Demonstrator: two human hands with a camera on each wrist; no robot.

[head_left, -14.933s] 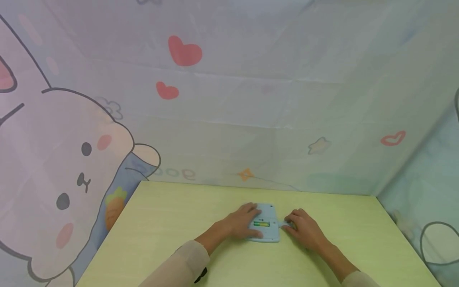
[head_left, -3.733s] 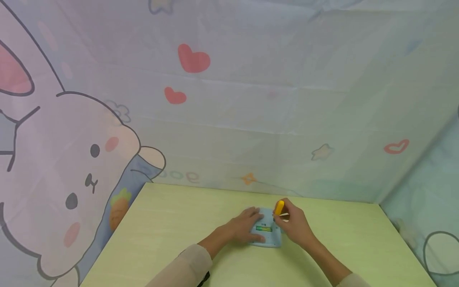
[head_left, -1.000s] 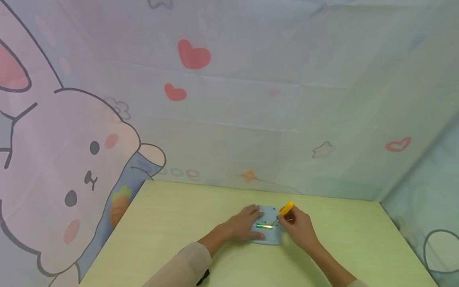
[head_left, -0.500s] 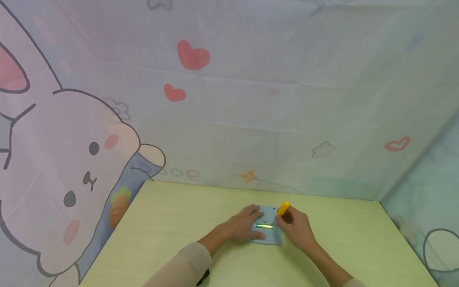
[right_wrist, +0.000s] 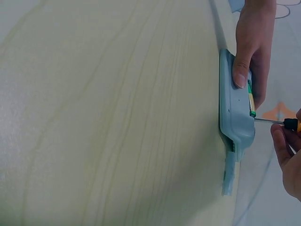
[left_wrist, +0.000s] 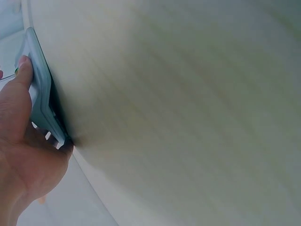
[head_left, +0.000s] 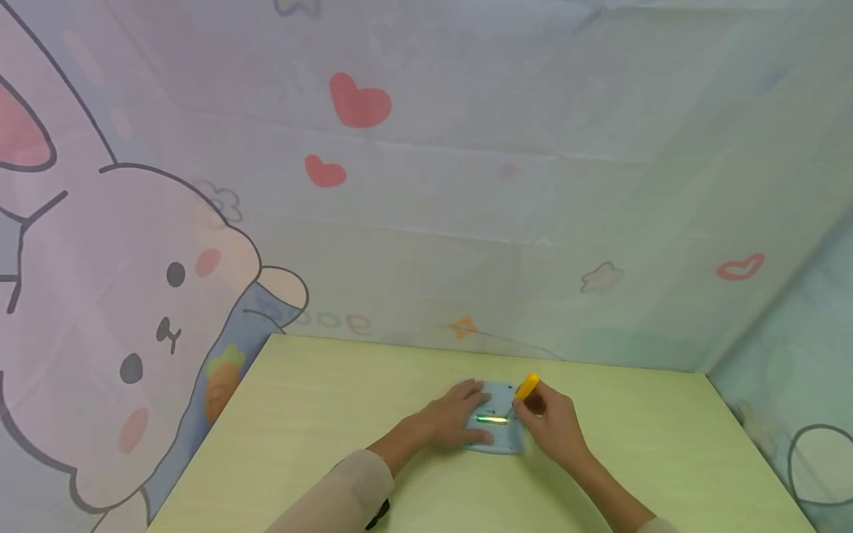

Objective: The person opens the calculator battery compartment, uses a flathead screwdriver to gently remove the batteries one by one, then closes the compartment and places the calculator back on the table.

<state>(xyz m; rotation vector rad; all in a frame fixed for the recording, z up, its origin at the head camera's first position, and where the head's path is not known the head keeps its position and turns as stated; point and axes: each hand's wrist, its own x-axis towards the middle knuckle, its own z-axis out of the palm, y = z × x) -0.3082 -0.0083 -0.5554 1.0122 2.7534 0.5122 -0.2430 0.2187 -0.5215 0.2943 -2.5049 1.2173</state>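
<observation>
A flat light-blue device lies back side up on the table, its battery slot uncovered. Inside sits a green and yellow battery. My left hand holds the device at its left end, the thumb pressing on its back face; some fingers are hidden. My right hand pinches a screwdriver by its yellow handle. The screwdriver's thin metal shaft reaches the device's back beside the battery's end; its very tip is too small to make out. A narrow light-blue tab sticks out from the device's right end.
The pale wood-grain table spreads around the device. Behind it hangs a printed cloth with a rabbit and hearts, meeting the table's back edge. Another cloth stands at the right side.
Long before, my right hand was at the device's right-end tab without the screwdriver. More recently the screwdriver stood steeper; within the last second its handle shifts slightly as my fingers regrip. The device stays put.
</observation>
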